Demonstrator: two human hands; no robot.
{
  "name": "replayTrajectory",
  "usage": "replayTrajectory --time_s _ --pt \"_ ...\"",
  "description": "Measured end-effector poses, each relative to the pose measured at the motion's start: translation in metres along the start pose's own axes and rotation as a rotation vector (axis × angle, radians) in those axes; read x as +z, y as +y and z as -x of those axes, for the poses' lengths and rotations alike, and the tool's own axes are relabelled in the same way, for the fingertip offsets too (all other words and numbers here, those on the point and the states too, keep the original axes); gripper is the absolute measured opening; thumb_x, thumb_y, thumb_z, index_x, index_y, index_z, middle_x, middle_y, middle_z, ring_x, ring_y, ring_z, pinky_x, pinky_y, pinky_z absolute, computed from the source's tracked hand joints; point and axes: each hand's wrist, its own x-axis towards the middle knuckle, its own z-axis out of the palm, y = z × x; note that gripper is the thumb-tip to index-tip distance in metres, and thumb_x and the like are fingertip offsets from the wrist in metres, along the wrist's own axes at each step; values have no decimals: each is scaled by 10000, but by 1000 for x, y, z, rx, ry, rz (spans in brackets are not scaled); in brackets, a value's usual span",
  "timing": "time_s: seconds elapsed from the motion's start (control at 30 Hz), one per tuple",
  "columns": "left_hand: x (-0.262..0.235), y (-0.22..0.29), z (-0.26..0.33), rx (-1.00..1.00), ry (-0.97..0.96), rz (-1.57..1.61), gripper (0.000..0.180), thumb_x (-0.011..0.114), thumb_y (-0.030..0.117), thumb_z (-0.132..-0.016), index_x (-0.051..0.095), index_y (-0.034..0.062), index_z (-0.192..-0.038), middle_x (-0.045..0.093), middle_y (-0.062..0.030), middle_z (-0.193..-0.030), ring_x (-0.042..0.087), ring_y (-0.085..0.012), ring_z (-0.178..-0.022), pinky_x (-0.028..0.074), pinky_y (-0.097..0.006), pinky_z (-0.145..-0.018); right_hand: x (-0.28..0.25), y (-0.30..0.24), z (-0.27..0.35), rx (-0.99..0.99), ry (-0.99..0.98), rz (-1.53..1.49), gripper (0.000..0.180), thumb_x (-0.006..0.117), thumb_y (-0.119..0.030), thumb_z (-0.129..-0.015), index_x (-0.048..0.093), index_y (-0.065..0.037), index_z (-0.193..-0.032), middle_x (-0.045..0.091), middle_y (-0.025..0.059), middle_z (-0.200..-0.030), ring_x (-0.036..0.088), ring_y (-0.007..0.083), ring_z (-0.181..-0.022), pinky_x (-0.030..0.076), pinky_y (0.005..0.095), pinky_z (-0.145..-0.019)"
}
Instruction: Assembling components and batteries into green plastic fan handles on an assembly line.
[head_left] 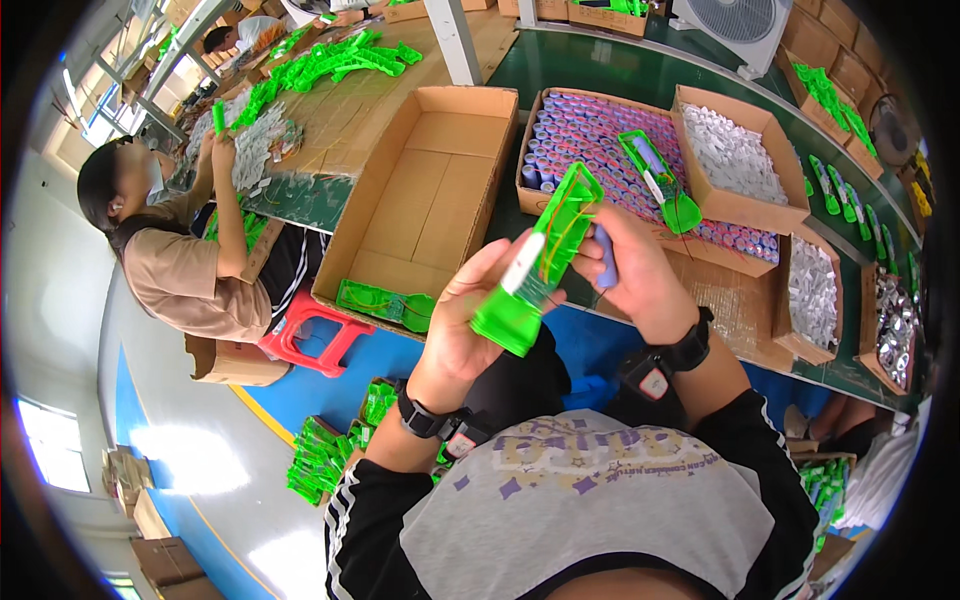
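My left hand [462, 318] is closed around a green plastic housing [572, 215], held tilted in front of my chest. Inside the housing are thin red and yellow wires, a white strip and a small circuit board. A purple cylindrical battery cell [606, 256] is held in the fingers of my right hand [640, 268], right beside the housing's open side. Beyond my hands, a second green housing [679, 212] with a cell in it rests on a carton of upright cells [590, 130]. Another housing [385, 304] lies in the near end of a large carton [410, 190].
Cartons of small white parts [735, 155] and shiny metal pieces [892, 320] stand at right. Green housings line the far-right bench. A co-worker [200, 240] sits at left by a red stool [318, 335]. Green housings [325, 455] are piled low, left of me.
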Motion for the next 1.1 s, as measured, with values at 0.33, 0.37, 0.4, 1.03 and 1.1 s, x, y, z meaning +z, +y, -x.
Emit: replayTrajectory --time_s 0.33,0.37,0.4,1.03,1.1 --pt "19 -21 -7 -92 215 -669 485 408 225 -896 215 31 -1296 460 -100 -1087 523 -158 -860 480 -300 -672 2 3 7 -261 148 714 161 562 -186 -813 514 -35 -838 457 -26 -652 419 30 -554 318 179 -430" --pt "16 -23 -7 -50 207 -816 469 388 217 -898 224 24 -1293 453 -107 -1110 522 -156 -878 481 -296 -686 0 7 11 -305 127 937 176 572 -198 -811 527 -29 -831 479 -20 -664 437 31 -590 342 184 -465" --pt "13 -26 -7 -6 198 -963 455 369 209 -900 234 17 -1290 446 -114 -1133 521 -154 -896 482 -293 -700 2 15 14 -402 138 1068 245 604 -263 -781 578 -20 -759 530 12 -663 460 79 -589 361 242 -519" --pt "-3 -20 -20 226 349 -817 345 327 140 -917 333 -10 -1228 519 -123 -1048 496 -170 -964 389 -290 -851 20 45 22 -636 96 1339 127 598 -118 -760 500 -36 -765 519 104 -670 512 226 -526 391 303 -461" --pt "-5 -19 -20 230 342 -805 348 350 142 -912 338 -8 -1226 518 -122 -1053 497 -169 -965 394 -289 -844 22 51 23 -721 108 1400 126 598 -114 -755 492 -46 -756 509 96 -667 514 242 -533 394 318 -459"
